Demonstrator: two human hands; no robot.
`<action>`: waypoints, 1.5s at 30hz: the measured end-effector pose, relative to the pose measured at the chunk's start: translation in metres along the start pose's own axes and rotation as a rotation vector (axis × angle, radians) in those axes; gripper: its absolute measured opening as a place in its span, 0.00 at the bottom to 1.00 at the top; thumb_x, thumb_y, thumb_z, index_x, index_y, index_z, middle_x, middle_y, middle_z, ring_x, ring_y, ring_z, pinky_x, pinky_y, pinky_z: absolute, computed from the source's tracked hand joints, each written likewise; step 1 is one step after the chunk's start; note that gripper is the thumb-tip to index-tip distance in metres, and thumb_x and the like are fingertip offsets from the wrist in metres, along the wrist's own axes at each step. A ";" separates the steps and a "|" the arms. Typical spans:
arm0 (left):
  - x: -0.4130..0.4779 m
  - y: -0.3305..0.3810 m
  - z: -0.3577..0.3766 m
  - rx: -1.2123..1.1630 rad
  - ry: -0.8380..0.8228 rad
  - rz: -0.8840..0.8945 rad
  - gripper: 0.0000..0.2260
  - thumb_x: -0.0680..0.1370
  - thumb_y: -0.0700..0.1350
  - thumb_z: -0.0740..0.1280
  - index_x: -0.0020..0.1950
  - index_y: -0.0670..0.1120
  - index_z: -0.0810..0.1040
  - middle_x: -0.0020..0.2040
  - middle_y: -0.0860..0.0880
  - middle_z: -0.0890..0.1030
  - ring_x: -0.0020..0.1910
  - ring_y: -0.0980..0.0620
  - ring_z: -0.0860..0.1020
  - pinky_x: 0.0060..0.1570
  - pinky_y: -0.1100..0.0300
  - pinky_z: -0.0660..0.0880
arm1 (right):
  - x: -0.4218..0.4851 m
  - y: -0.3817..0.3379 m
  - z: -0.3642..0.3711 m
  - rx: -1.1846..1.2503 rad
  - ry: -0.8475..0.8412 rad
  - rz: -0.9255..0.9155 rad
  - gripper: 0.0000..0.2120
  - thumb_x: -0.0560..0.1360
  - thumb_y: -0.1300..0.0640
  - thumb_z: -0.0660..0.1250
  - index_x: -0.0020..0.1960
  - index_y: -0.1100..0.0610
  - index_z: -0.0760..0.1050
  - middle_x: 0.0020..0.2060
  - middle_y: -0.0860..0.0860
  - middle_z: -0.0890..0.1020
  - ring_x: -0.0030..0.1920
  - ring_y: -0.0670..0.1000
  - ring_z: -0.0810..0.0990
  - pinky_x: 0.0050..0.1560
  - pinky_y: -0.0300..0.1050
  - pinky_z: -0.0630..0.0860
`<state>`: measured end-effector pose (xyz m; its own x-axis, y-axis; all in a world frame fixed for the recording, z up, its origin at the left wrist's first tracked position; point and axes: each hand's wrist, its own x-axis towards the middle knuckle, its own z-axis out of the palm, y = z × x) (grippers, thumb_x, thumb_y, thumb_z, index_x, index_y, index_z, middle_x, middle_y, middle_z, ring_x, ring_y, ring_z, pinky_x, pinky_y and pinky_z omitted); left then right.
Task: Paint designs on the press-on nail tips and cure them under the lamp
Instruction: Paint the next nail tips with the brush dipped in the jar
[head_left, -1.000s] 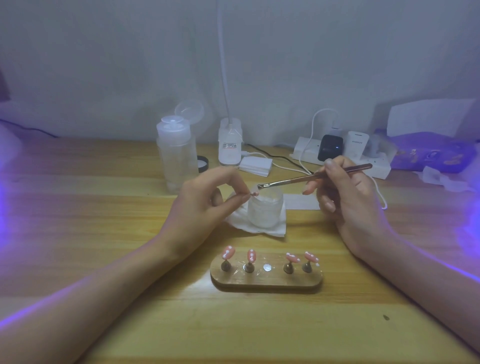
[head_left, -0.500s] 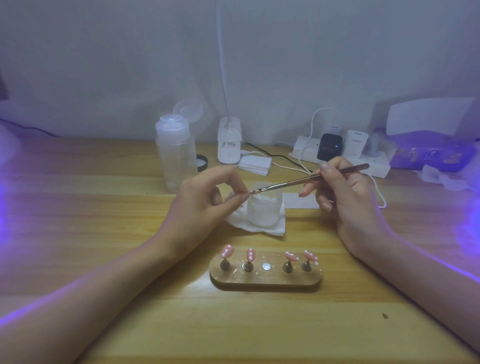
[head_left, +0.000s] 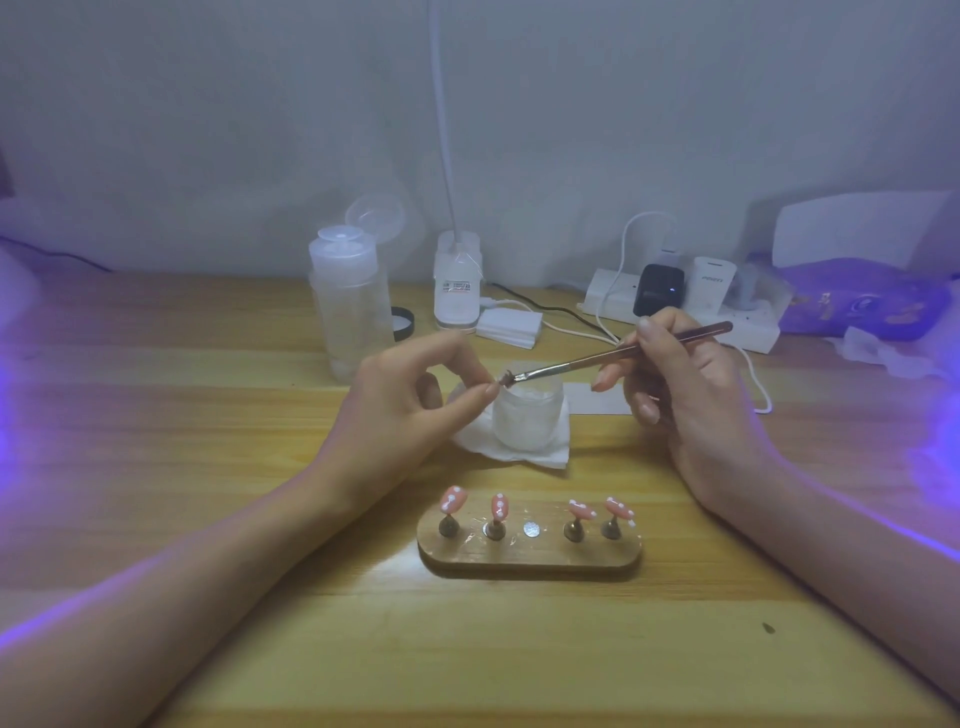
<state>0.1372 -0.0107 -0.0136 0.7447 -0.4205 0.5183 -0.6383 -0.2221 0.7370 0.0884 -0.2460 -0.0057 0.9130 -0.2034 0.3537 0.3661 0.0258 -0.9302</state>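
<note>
Nail tip, small and pink (head_left: 500, 383), pinched between thumb and forefinger of the left hand (head_left: 410, 405), fingers narrowed tight on it and curled above the frosted white glass jar (head_left: 527, 418). Brush, slender with a rose-metal handle (head_left: 623, 351), gripped pen-fashion in the right hand (head_left: 685, 395), fingers closed round the shaft. Bristle end now touching the held tip, where a second ago a small gap showed between them, then closing half a second back; probably a stroke of the design just starting, with curing yet to follow. Just below both wrists, an oval wooden stand (head_left: 530, 558) bearing four pink tips with white dots (head_left: 535, 506) on brass pegs, and one bare silver disc (head_left: 531, 529) at its middle, most likely the seat of the tip in the fingers. Under the jar, a folded white tissue (head_left: 519, 452). Beyond the fingertips, a clear plastic pump bottle with open lid (head_left: 349, 301), a white lamp base with thin stalk (head_left: 457, 280) and a white power strip with plugs (head_left: 680, 306). Nothing between brush and tip; jar rim close beneath, a risk of a knock on a low stroke. Violet glow at both edges, source out of sight.
</note>
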 end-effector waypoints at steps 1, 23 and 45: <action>0.000 0.000 0.000 -0.011 -0.004 -0.001 0.07 0.76 0.44 0.74 0.40 0.50 0.79 0.36 0.52 0.79 0.25 0.55 0.65 0.28 0.68 0.63 | 0.000 0.001 0.000 -0.014 0.017 0.010 0.11 0.83 0.54 0.59 0.42 0.53 0.69 0.33 0.54 0.84 0.23 0.46 0.65 0.26 0.34 0.64; 0.002 0.001 0.000 0.018 -0.003 0.005 0.08 0.75 0.45 0.75 0.39 0.53 0.79 0.34 0.64 0.79 0.24 0.60 0.69 0.29 0.75 0.63 | 0.000 0.000 -0.001 0.028 0.063 0.020 0.11 0.83 0.55 0.59 0.42 0.53 0.69 0.33 0.54 0.84 0.23 0.45 0.64 0.25 0.35 0.60; 0.002 -0.001 -0.001 -0.015 -0.019 -0.016 0.07 0.75 0.47 0.75 0.39 0.54 0.80 0.38 0.60 0.82 0.26 0.60 0.68 0.30 0.73 0.64 | -0.001 -0.002 0.000 0.050 0.034 0.029 0.10 0.81 0.51 0.61 0.41 0.51 0.70 0.35 0.54 0.85 0.24 0.46 0.68 0.25 0.34 0.61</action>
<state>0.1399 -0.0106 -0.0132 0.7510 -0.4336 0.4980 -0.6231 -0.2158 0.7518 0.0873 -0.2454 -0.0039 0.9171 -0.2345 0.3225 0.3489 0.0805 -0.9337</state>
